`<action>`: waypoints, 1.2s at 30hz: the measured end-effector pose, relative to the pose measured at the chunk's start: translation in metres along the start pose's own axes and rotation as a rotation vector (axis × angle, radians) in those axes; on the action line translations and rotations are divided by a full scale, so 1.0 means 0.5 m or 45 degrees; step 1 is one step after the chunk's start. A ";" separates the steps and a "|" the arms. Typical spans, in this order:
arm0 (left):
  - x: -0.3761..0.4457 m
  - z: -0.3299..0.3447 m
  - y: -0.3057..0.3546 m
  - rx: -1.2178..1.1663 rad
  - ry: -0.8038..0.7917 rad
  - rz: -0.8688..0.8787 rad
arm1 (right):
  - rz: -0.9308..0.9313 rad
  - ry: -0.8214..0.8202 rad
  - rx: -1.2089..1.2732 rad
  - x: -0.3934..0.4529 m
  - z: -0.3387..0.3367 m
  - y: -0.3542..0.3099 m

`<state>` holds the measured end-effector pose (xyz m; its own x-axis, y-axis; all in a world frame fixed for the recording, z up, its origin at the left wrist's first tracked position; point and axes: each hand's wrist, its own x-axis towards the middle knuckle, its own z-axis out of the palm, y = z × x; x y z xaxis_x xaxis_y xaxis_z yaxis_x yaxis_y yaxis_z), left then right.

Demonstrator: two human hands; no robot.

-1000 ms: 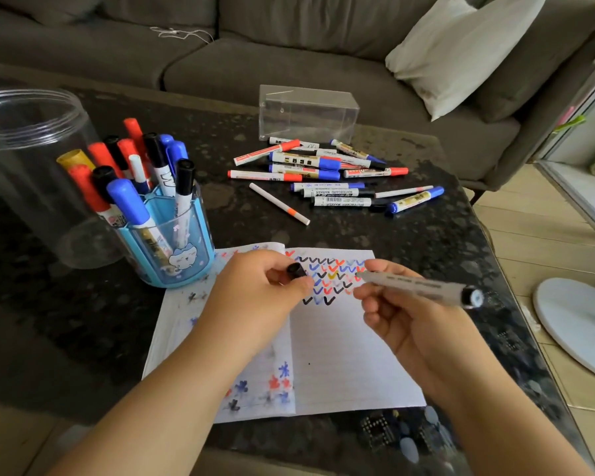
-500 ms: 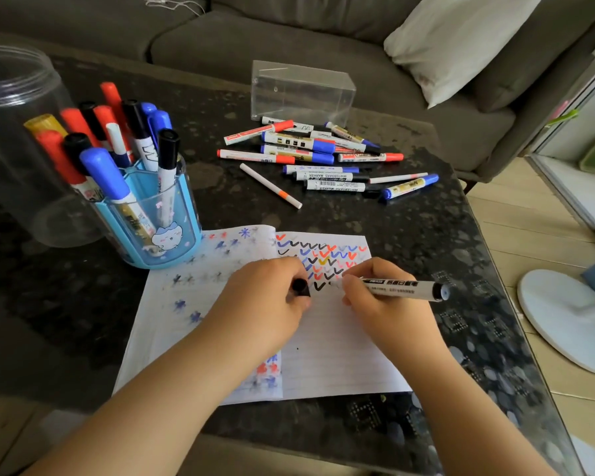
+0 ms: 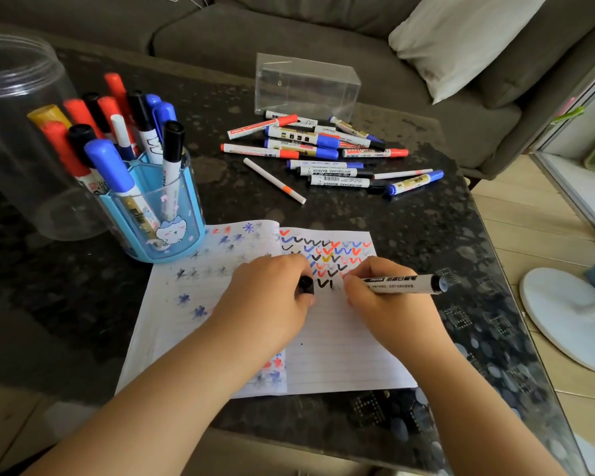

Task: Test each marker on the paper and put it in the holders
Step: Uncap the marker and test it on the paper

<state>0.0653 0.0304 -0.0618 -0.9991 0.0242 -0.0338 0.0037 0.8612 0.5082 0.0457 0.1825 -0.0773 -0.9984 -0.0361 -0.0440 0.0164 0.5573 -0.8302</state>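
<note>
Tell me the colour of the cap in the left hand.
Black. The cap is pinched by the left hand; it shows best in the head view.

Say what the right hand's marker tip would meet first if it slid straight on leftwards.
Probably the small black cap pinched in the left hand; the right hand writes just beside it, though depth is unclear.

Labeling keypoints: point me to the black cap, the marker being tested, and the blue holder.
black cap [image 3: 305,285], head view, on its exposed end
marker [image 3: 397,283], head view, mid barrel
blue holder [image 3: 152,247], head view, lower front wall
</note>
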 end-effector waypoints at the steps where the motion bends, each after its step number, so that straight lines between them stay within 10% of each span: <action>1: 0.000 0.001 0.000 0.000 0.001 -0.001 | -0.001 0.008 -0.002 0.000 0.000 0.001; 9: 0.000 0.000 -0.004 -0.111 0.010 -0.013 | 0.027 0.106 0.064 -0.001 -0.002 0.006; 22: 0.010 -0.025 -0.008 -1.362 -0.151 -0.394 | 0.038 0.048 0.744 -0.025 -0.054 -0.041; 36: -0.014 -0.043 0.008 -1.095 -0.338 -0.114 | -0.017 -0.069 0.825 -0.028 -0.054 -0.045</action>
<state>0.0713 0.0230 -0.0411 -0.9513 0.1836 -0.2475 -0.2124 0.1916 0.9582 0.0576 0.1930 -0.0428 -0.9949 -0.0906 -0.0451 0.0503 -0.0561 -0.9972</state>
